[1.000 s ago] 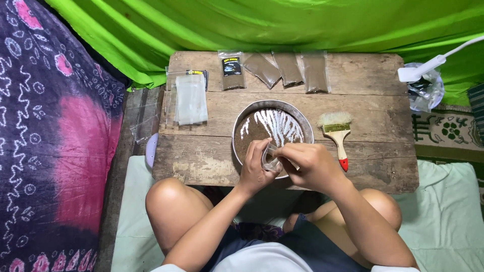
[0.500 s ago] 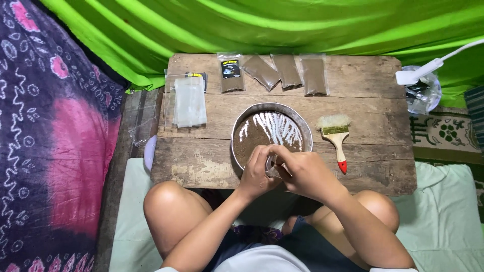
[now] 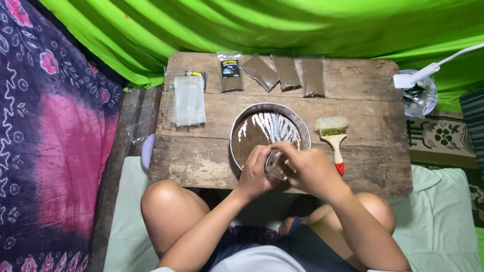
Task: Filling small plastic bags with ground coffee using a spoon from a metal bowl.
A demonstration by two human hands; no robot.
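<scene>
A round metal pan (image 3: 242, 121) holding brown powder sits in the middle of a low wooden table (image 3: 363, 95). Over the pan's near rim, my left hand (image 3: 254, 174) and my right hand (image 3: 307, 168) together hold a small clear plastic pouch (image 3: 275, 163). The left hand grips its left side, and the right hand's fingers are at its top. Whether powder is inside the pouch cannot be told.
A paintbrush (image 3: 333, 136) with a wooden handle and red tip lies right of the pan. Several filled brown pouches (image 3: 287, 73) line the table's far edge. A stack of empty clear bags (image 3: 187, 99) lies at the left. A white lamp (image 3: 418, 75) reaches in from the right. My knees (image 3: 169, 201) are under the near edge.
Both hands have stayed over the pan's near rim with the pouch, shifting only slightly. The view has drifted a little.
</scene>
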